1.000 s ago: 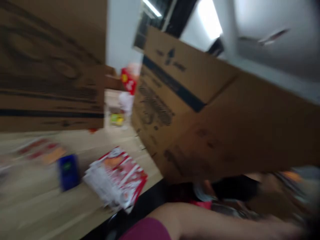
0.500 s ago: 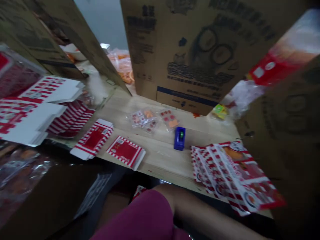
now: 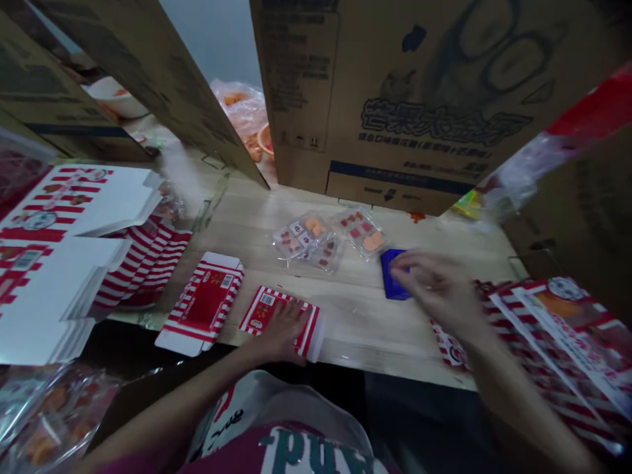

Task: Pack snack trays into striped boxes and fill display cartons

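My left hand lies with its fingers flat over a small flat red box with white stripes, near the table's front edge. My right hand is over the right side of a small blue tape dispenser, partly covering it. Its fingers are bent, with thumb and forefinger pinched together; whatever is between them is too small and blurred to make out. A second striped box rests to the left of my left hand. Several clear packets of gummy-like pieces lie beyond the hands.
Folded striped cartons are stacked at the left. A fan of printed striped packages lies at the right. A tall cardboard box stands at the back. Plastic-wrapped goods sit low at the left.
My left hand has come onto the flat striped box. My right hand has moved up from the front edge to the tape dispenser. The camera view has shifted.
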### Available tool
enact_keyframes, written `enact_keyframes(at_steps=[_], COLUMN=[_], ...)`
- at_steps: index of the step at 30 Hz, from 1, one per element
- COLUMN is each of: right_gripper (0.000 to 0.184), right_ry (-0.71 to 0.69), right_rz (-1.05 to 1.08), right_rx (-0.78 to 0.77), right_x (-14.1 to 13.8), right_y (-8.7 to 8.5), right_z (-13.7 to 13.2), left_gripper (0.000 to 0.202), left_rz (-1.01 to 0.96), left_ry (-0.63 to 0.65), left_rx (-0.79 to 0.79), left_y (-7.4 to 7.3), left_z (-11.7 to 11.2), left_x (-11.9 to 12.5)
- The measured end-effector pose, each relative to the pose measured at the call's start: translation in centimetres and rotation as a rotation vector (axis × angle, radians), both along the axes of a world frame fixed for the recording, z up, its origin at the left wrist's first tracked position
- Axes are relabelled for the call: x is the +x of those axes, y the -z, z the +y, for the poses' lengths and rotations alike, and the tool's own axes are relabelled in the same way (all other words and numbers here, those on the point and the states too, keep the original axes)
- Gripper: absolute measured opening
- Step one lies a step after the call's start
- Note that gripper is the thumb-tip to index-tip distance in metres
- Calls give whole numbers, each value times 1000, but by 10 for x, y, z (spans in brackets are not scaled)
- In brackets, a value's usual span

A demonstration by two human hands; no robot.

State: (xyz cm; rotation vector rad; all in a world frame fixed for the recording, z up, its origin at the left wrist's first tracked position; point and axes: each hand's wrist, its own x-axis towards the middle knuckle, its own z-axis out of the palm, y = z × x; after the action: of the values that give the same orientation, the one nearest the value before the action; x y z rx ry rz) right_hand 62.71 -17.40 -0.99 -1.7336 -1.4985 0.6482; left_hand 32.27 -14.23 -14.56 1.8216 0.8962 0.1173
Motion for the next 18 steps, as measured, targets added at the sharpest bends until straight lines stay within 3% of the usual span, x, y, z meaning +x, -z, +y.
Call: enact_keyframes(at_steps=[2,4,6,8,10,12,18], right_gripper=[18,22,26,28,29,30,29], right_ry=[15,60,129,184,229,275,378], right_rz=[99,227,322,386,426,448,491], right_rx=[-44,-140,-192,-207,-205,-197,-101], right_x=[-16,-32,-48,-60,-72,-82,-109], right_y=[52,112,164,198,216,222,224], right_z=[-16,-35,-56,-76,-95,-113,-161], left_gripper=[112,125,134,135,131,128,121], left_rz=[149,315,438,480,455,388,-7], left_ry=[236,461,636,750,791,752,431], left_rx=[191,340,469,584,665,734,940], left_y=[16,31,45,56,63,63,33], left_z=[21,38,51,59,61,58,16], left_x=[-29,-43,-46,-43,-39,-39,-69])
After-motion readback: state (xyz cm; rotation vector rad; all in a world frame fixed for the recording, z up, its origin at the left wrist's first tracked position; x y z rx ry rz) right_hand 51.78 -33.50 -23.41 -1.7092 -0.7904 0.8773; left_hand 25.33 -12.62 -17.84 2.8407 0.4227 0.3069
